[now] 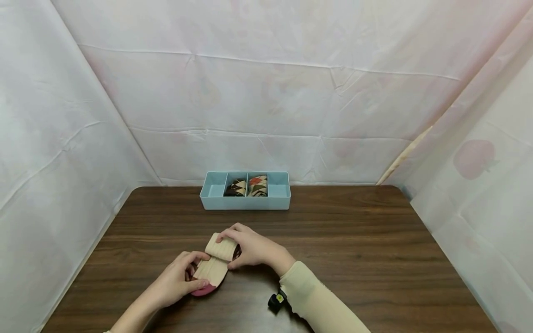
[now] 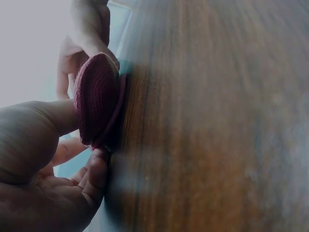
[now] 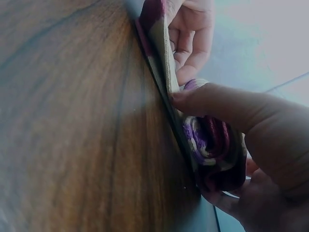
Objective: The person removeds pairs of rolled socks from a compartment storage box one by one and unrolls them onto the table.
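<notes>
A cream sock with a maroon toe (image 1: 204, 290), seemingly one of a stacked pair, lies on the table in front of me. Its far part is folded into a thick roll (image 1: 222, 249), and the right wrist view shows purple, cream and maroon coiled layers (image 3: 210, 140) at the roll's end. My right hand (image 1: 255, 248) grips this roll, fingers over the top and thumb at the near right edge. With thumb and fingers, my left hand (image 1: 176, 278) holds the flat toe part by its left side. In the left wrist view the maroon toe (image 2: 96, 99) bulges slightly above the tabletop.
A light blue divided box (image 1: 245, 203) stands at the table's back edge. Its two middle compartments hold a dark patterned rolled sock (image 1: 236, 188) and an orange-and-green patterned one (image 1: 258, 186). Pale curtains (image 1: 266, 101) hang behind and at both sides of the wooden table (image 1: 354, 240).
</notes>
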Available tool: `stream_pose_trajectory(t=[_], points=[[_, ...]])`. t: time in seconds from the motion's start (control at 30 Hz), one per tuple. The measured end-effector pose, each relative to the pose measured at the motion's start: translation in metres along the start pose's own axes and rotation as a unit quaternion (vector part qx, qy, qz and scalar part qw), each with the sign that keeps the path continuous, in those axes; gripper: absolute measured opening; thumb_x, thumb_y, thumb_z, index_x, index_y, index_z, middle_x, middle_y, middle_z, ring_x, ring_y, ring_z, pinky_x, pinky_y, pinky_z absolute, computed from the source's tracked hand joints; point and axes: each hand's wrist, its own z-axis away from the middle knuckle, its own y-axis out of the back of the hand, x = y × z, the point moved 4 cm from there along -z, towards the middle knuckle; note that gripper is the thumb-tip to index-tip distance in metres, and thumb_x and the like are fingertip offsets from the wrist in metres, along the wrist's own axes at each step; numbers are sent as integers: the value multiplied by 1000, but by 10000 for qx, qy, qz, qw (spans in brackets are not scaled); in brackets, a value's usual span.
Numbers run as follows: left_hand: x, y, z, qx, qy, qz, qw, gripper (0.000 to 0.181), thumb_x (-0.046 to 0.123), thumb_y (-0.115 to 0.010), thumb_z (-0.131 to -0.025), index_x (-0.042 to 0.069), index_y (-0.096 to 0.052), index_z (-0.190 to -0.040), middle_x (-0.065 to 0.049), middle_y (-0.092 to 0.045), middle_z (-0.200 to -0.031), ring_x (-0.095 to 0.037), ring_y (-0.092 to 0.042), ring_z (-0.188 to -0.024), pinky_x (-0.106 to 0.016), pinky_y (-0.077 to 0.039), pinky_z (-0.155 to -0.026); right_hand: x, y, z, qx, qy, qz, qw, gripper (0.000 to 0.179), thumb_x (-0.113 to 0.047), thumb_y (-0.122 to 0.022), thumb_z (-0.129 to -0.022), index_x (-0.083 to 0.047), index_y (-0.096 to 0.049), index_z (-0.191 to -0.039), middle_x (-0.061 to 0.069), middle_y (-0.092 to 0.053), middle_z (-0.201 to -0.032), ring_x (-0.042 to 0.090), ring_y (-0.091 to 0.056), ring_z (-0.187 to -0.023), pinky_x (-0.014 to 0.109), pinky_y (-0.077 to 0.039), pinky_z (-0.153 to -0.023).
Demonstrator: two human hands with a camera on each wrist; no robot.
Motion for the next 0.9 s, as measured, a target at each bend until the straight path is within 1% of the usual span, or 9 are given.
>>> stream_pose_trajectory(t=[0.1, 0.2, 0.27, 0.43, 0.5, 0.63, 0.7, 0.77, 0.9], points=[[0, 0, 0, 5, -11, -51, 10000, 54, 26, -93, -90, 14, -67, -136, -8, -56, -113, -10, -54, -86, -26, -50, -69, 2, 0, -1, 69, 22, -10, 10000, 63, -24, -92, -90, -30, -61, -145, 3, -54, -145, 11, -53, -128, 27, -47, -107], [0, 1, 0, -18, -70, -85, 9999, 53, 27, -93, -90, 14, -67, -135, -7, -56, -112, -9, -55, -87, -26, -51, -70, 5, 3, -2, 269, 50, -32, 9996, 56, -25, -86, -93, -29, -63, -144, 2, -56, -143, 11, -55, -125, 28, -48, -105], [0, 1, 0, -58, -127, -79, 9999, 53, 28, -93, -90, 14, -67, -134, -6, -56, -110, -9, -55, -87, -26, -51, -71, 8, 7, -2, 464, 66, -70, 9989, 49, -26, -82, -95, -27, -66, -141, 2, -59, -141, 12, -57, -123, 29, -49, -104], [1, 0, 0, -131, -390, -36, 9991, 51, 29, -94, -89, 16, -67, -131, -3, -56, -103, -9, -54, -87, -27, -50, -71, 15, 18, -4, 1033, 71, -231, 9944, 32, -26, -74, -103, -17, -70, -134, 2, -68, -126, 13, -62, -110, 30, -53, -97], [2, 0, 1, -160, -473, 11, 9988, 51, 31, -94, -88, 18, -67, -130, -3, -55, -102, -9, -53, -87, -27, -50, -70, 20, 21, -4, 1237, -33, -390, 9916, 28, -27, -72, -106, -15, -71, -131, 2, -71, -120, 12, -63, -104, 30, -54, -93], [3, -1, 2, -223, -592, 67, 9980, 51, 32, -95, -87, 19, -68, -128, -3, -55, -102, -9, -53, -89, -27, -50, -71, 32, 26, -3, 1570, -463, -701, 9840, 25, -31, -70, -109, -16, -71, -129, 0, -75, -110, 11, -65, -96, 31, -55, -86], [4, -1, 2, -256, -623, 48, 9977, 52, 33, -96, -87, 20, -68, -128, -2, -56, -103, -9, -52, -91, -27, -50, -73, 38, 27, -2, 1639, -661, -687, 9819, 25, -33, -70, -109, -18, -70, -129, -1, -75, -106, 11, -65, -93, 32, -54, -83], [5, -1, 2, -271, -641, 2, 9976, 52, 34, -96, -86, 21, -68, -128, -1, -56, -105, -10, -52, -94, -27, -50, -74, 42, 27, -2, 1653, -739, -539, 9820, 26, -32, -72, -108, -18, -69, -130, -1, -74, -108, 13, -64, -94, 33, -54, -85], [5, -1, 2, -255, -658, -79, 9975, 52, 36, -96, -86, 22, -68, -128, 0, -56, -105, -10, -52, -94, -27, -48, -76, 43, 26, -2, 1619, -618, -226, 9846, 25, -27, -75, -106, -18, -68, -129, 4, -67, -117, 19, -60, -103, 38, -54, -92]])
